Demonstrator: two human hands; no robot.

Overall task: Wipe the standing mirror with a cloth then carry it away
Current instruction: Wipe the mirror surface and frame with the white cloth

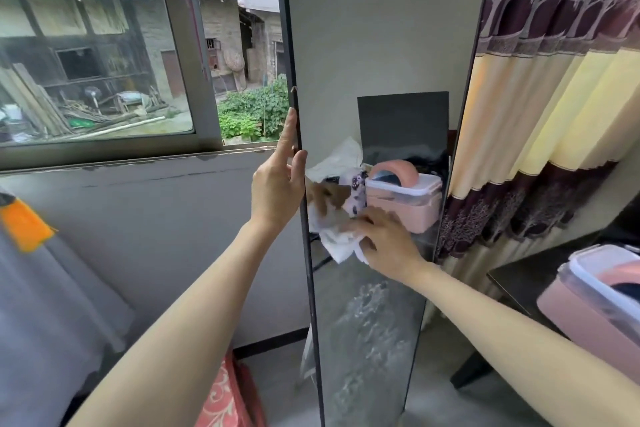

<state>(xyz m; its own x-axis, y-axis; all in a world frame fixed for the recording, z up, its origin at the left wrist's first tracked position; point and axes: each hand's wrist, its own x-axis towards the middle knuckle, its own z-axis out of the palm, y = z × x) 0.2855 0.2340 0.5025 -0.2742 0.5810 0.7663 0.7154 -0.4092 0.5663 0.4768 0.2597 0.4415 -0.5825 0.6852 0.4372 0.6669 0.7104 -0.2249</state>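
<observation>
Two hands | left hand (277,184) grips mirror (377,45) edge | right hand (384,239) presses cloth (341,243) on glass

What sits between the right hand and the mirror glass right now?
In the head view, a white cloth lies between the right hand and the mirror, pressed flat against the glass. The left hand grips the mirror's left edge directly.
</observation>
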